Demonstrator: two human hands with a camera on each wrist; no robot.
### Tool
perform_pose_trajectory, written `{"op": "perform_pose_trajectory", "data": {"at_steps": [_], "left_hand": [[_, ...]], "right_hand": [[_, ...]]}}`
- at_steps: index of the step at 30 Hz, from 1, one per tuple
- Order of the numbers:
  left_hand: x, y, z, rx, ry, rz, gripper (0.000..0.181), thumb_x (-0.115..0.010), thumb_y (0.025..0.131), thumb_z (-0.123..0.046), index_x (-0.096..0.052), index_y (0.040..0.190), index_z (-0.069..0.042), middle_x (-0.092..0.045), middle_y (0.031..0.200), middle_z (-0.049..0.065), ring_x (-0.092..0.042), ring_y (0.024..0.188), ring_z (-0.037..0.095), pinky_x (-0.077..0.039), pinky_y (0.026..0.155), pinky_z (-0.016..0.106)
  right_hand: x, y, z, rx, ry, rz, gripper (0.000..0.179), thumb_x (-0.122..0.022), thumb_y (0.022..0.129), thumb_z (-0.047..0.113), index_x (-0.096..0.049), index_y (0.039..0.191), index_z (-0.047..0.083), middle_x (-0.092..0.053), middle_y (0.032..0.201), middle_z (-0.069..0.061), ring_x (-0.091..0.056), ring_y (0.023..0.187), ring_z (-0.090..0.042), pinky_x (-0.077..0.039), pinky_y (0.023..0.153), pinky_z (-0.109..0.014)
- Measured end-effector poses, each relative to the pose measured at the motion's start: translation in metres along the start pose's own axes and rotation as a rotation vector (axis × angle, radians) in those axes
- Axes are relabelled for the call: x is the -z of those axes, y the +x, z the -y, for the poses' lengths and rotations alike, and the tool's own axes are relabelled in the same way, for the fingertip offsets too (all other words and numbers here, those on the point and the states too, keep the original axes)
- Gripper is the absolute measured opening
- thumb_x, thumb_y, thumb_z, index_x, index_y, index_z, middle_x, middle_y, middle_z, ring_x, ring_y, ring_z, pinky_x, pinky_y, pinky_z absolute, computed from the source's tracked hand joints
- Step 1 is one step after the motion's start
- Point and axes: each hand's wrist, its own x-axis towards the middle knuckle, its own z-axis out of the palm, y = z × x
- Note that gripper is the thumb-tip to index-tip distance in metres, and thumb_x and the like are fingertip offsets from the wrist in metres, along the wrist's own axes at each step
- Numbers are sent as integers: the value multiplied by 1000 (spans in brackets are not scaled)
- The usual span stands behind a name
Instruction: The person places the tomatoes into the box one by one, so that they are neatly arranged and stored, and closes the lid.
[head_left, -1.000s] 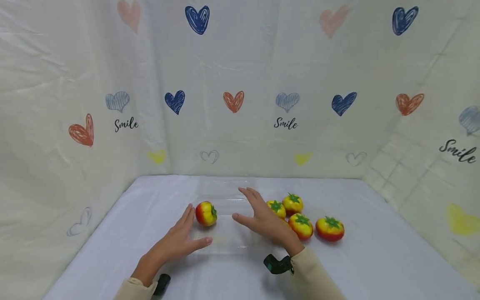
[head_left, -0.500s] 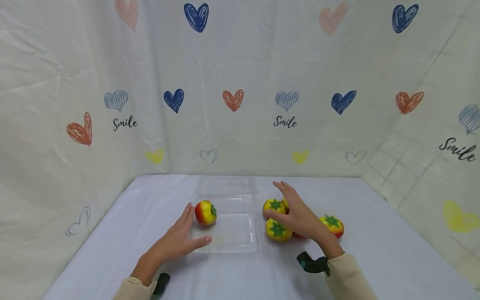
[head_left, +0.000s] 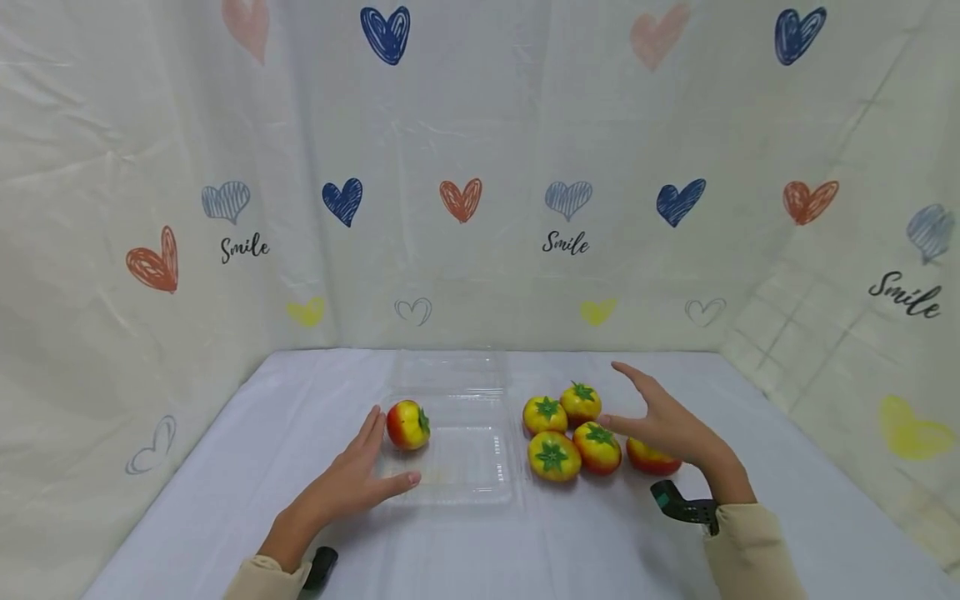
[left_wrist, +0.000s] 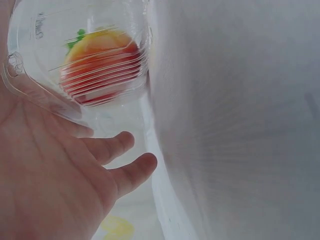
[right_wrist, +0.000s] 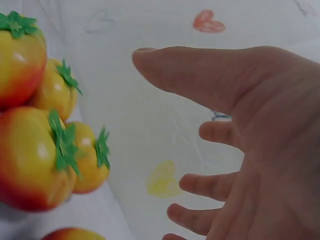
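A clear plastic box lies with its lid folded back behind it. Inside, at the left, one red-and-yellow toy persimmon rests on its side. My left hand is at the box's left side, fingers extended and thumb spread towards the front edge; the left wrist view shows the fingers beside the clear wall. My right hand holds nothing and hovers over the rightmost toy persimmon, partly hiding it. Several more persimmons with green leaf tops sit grouped right of the box.
A white cloth covers the table. Behind and at both sides hangs a pale curtain printed with hearts and "Smile". Dark wrist devices sit below both hands.
My right hand has moved from over the box, across the grouped persimmons, to the rightmost one. The left hand stays by the box, and the persimmon inside it has not moved.
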Motion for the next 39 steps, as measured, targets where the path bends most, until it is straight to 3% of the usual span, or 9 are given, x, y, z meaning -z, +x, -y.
{"op": "perform_pose_trajectory", "data": {"at_steps": [4,13,19,25,32,39], "left_hand": [[0,0,1,-8,0,0,121,-72,94,-64,-4,170,0,6,179,16,-10,162,44,-19,123,71],[2,-1,0,-4,-25,12,122,-73,95,-63,0,171,-1,7,179,16,-6,162,42,-17,124,70],[1,0,0,8,-30,17,122,-72,94,-63,1,171,-3,8,179,14,-8,163,42,-18,124,68],[1,-1,0,10,-58,31,123,-73,95,-62,3,171,-3,11,179,14,-8,163,41,-20,125,65],[0,-1,0,16,-59,38,123,-73,94,-63,2,171,-3,11,179,15,-10,162,42,-22,124,67],[0,0,0,17,-58,35,124,-74,94,-63,2,171,-3,11,179,15,-10,162,43,-22,124,67]], "right_hand": [[10,-7,-14,-36,7,44,103,-76,96,50,-20,169,6,-20,169,-35,-28,146,-63,-36,104,-84],[15,-11,-40,-146,45,209,97,-76,97,42,-22,169,6,-21,166,-40,-24,146,-67,-33,104,-85],[13,-8,-54,-186,6,253,84,-80,94,32,-38,161,3,-37,154,-41,-43,132,-59,-39,104,-80],[6,-3,-62,-250,-16,271,70,-84,86,14,-52,147,1,-48,140,-32,-49,119,-47,-44,104,-72],[7,-5,-61,-257,-29,262,67,-83,86,13,-53,145,0,-52,135,-28,-50,118,-46,-46,103,-71],[8,-5,-60,-210,-67,245,62,-82,90,18,-55,141,-4,-60,125,-20,-54,113,-43,-48,101,-69]]}}
